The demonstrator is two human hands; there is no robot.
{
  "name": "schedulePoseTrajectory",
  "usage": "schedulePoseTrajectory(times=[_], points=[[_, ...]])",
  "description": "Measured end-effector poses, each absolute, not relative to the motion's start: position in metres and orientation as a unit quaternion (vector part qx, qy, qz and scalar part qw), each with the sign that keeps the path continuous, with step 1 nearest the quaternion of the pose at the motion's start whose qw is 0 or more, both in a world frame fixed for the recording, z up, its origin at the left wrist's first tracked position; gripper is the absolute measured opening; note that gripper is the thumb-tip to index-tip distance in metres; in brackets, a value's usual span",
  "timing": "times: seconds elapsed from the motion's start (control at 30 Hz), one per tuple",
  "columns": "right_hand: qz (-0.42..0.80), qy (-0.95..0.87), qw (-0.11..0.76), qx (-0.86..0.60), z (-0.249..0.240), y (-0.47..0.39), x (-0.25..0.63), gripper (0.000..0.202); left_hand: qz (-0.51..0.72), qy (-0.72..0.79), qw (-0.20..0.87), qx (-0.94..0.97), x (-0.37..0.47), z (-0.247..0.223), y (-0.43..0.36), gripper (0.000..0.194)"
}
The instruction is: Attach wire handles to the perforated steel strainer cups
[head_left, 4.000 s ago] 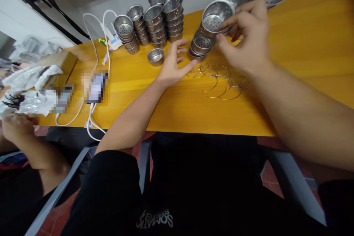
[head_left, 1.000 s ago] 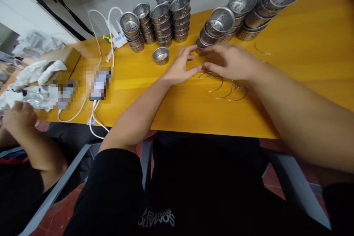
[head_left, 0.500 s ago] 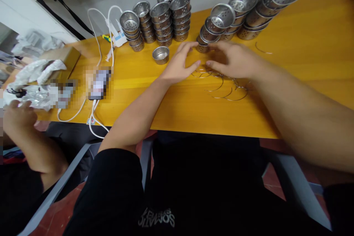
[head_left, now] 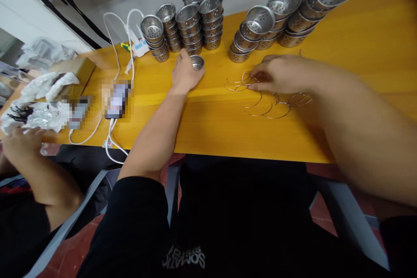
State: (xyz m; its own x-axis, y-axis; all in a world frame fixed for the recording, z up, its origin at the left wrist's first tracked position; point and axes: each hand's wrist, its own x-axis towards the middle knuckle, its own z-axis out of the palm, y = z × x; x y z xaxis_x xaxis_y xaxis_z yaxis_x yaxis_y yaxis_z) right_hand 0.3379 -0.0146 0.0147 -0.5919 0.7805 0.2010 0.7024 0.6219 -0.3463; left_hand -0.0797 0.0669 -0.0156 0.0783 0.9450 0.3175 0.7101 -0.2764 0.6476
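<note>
My left hand [head_left: 187, 71] is wrapped round a small perforated metal cup [head_left: 197, 63] standing alone on the table, its fingers on the far and near sides of the rim. My right hand [head_left: 273, 74] is closed in a pinch on a thin wire ring [head_left: 243, 78], which tilts up from the tabletop at its fingertips. Beneath and beside that hand lie several more bent wire rings [head_left: 270, 115], loosely spread. Just beyond the right hand is a leaning stack of perforated metal cups [head_left: 239, 54].
Further stacks of cups stand along the back, to the left [head_left: 189, 26] and right [head_left: 295, 30]. A phone [head_left: 117, 100] with white cables lies left on the wooden table [head_left: 211, 134]. At far left, another person's hand [head_left: 24, 143] is near plastic bags [head_left: 48, 115].
My left hand has moved left from the front of the right-hand stack and taken hold of the lone cup. My right hand has dropped toward the wire rings and pinched one.
</note>
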Motion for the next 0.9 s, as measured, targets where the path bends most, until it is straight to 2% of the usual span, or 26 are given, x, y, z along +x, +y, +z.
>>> schedulePoseTrajectory(times=[0.1, 0.2, 0.3, 0.47, 0.67, 0.8, 0.9], points=[[0.109, -0.886, 0.101, -0.440, 0.017, -0.013, 0.335, 0.036, 0.373, 0.524, 0.165, 0.748, -0.063, -0.002, 0.052, 0.099], [0.102, -0.880, 0.093, -0.455, 0.020, -0.014, 0.329, 0.023, 0.374, 0.482, 0.181, 0.771, -0.044, 0.012, 0.036, 0.098], [0.086, -0.880, 0.090, -0.457, 0.020, -0.016, 0.326, 0.023, 0.380, 0.444, 0.187, 0.789, -0.030, 0.017, 0.023, 0.103], [0.064, -0.882, 0.144, -0.445, 0.024, -0.019, 0.327, 0.029, 0.362, 0.420, 0.188, 0.811, -0.023, 0.013, 0.019, 0.114], [0.068, -0.863, 0.173, -0.469, 0.051, -0.034, 0.320, 0.024, 0.359, 0.415, 0.153, 0.822, -0.028, 0.015, 0.024, 0.091], [0.097, -0.855, 0.224, -0.457, 0.064, -0.048, 0.308, 0.022, 0.366, 0.410, 0.149, 0.822, -0.024, 0.016, 0.018, 0.091], [0.122, -0.834, 0.285, -0.457, 0.067, -0.056, 0.300, 0.032, 0.362, 0.392, 0.172, 0.828, -0.019, 0.014, 0.013, 0.096]])
